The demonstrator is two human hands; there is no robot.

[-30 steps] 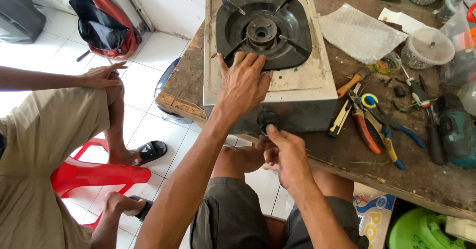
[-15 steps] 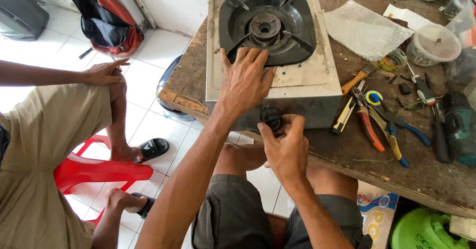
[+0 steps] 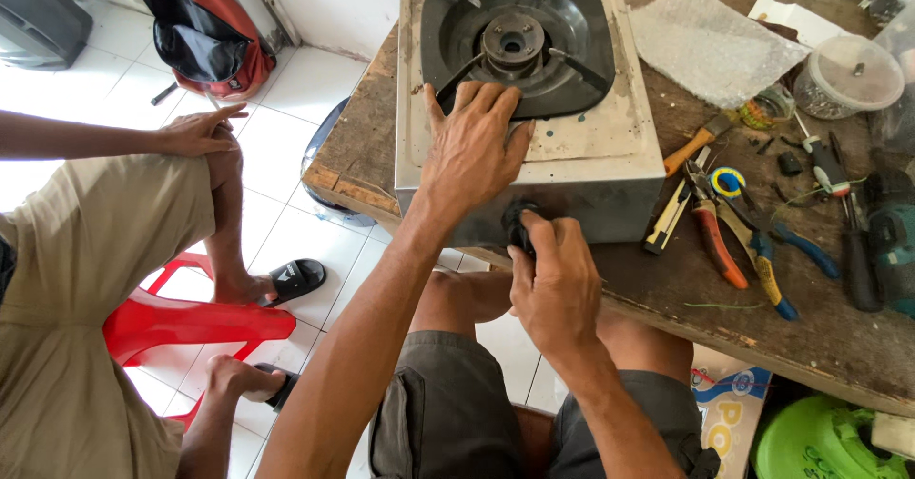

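Item: single-burner gas stove (image 3: 610,169), steel body, on the near-left part of my wooden workbench (image 3: 362,145).
Orientation: its long axis runs away from me; the control face looks toward me at the bench edge, the black burner pan (image 3: 572,50) lies at the far end.
Control: black knob (image 3: 519,226) on the front face, low and near the middle, mostly hidden by my fingers.
Left hand (image 3: 472,150): flat, fingers spread wide, pressed on the stove's top plate just before the burner pan; holding nothing.
Right hand (image 3: 553,284): curled in front of the stove, fingertips closed around the knob.
Tools: pliers with orange handles (image 3: 710,236) and blue-and-yellow handles (image 3: 762,255) lie just right of the stove; a screwdriver (image 3: 853,241) lies farther right.
Other bench stock: sheet of bubble wrap (image 3: 710,45) and a lidded clear tub (image 3: 848,74), right of the burner.
Bystander: a person sits to my left on a red plastic stool (image 3: 181,322), one hand (image 3: 200,131) on the knee.
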